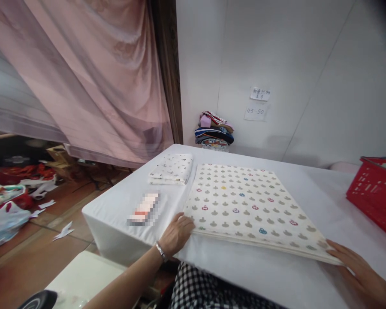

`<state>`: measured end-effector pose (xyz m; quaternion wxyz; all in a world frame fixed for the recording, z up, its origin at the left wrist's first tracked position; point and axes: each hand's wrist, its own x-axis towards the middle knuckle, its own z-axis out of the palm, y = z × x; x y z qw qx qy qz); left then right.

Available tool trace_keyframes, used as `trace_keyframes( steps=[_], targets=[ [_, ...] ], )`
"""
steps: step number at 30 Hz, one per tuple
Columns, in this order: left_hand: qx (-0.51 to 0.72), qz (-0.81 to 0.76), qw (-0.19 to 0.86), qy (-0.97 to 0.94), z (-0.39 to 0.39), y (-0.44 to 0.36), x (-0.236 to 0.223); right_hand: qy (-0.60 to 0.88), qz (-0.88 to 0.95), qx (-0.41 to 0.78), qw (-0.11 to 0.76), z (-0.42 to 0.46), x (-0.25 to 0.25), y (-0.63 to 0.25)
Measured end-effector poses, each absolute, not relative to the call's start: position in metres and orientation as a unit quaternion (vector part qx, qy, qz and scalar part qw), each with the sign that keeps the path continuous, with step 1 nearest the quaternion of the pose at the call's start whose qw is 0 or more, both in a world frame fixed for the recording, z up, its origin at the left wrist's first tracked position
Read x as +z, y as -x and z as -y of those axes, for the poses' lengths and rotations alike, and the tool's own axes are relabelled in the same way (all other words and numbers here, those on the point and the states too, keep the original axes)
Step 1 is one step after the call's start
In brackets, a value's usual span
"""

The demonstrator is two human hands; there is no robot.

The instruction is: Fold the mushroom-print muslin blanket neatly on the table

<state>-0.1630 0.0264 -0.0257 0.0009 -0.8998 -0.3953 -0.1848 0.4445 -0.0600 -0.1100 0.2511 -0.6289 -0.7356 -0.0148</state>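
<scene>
Two near corners of printed cloth (244, 204) (layered) are gripped by fingers (188, 222) of left hand (176, 233) and right hand (357, 266).

My left fingers (187, 222) curl together, wrist (161, 252) and bare forearm (125, 281) slanting back behind them; well apart, my right fingers (341, 249) stretch nearly straight, pointing inward toward the left ones

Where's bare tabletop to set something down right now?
The white table is bare between the patterned cloth and the red basket, and in front of the patterned cloth, between the left hand and right hand. Crowded: left of that cloth, with the smaller cloth and a pixelated item, and its near corners, where both hands are.
</scene>
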Motion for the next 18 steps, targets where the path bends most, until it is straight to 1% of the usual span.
trace_keyframes(
  steps=[5,9,15,18],
  targets=[
    [-0.174,0.396,-0.015,0.902,-0.014,0.17,-0.015,0.6,0.759,-0.03,0.25,0.075,-0.11,-0.445],
    [-0.163,0.377,-0.04,0.911,-0.001,0.178,0.0,0.586,0.77,-0.019,0.251,0.095,-0.098,-0.439],
    [-0.12,0.354,-0.114,0.921,0.008,0.193,0.034,0.608,0.762,0.036,0.218,0.128,-0.058,-0.423],
    [-0.088,0.37,-0.182,0.907,-0.003,0.196,0.05,0.624,0.741,0.066,0.237,0.126,-0.03,-0.412]
  ],
)
